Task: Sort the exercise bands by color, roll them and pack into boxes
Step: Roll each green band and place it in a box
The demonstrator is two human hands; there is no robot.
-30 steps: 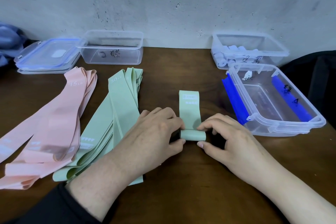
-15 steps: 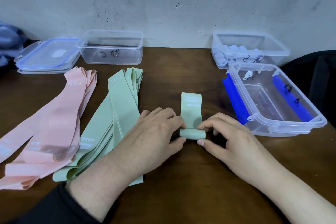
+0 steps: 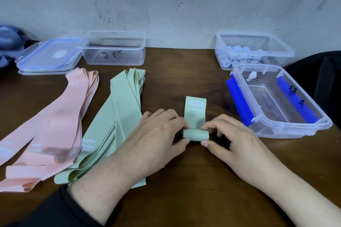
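Observation:
A green exercise band (image 3: 195, 114) lies on the brown table, its near end wound into a small roll. My left hand (image 3: 156, 134) pinches the roll's left end and my right hand (image 3: 228, 138) pinches its right end. The unrolled part stretches away from me. A pile of flat green bands (image 3: 118, 116) lies under my left forearm, with a pile of pink bands (image 3: 60, 121) further left. A clear box with blue clips (image 3: 313, 125) stands open at the right.
Behind the blue-clipped box, a clear box (image 3: 254, 49) holds several pale rolled bands. Another clear box (image 3: 114, 51) stands at the back left by the wall, beside stacked lids (image 3: 48, 57). Dark cloth (image 3: 323, 79) lies at the far right.
The roll has grown slightly as both hands turned it away from me, and the flat part of the green band has become shorter.

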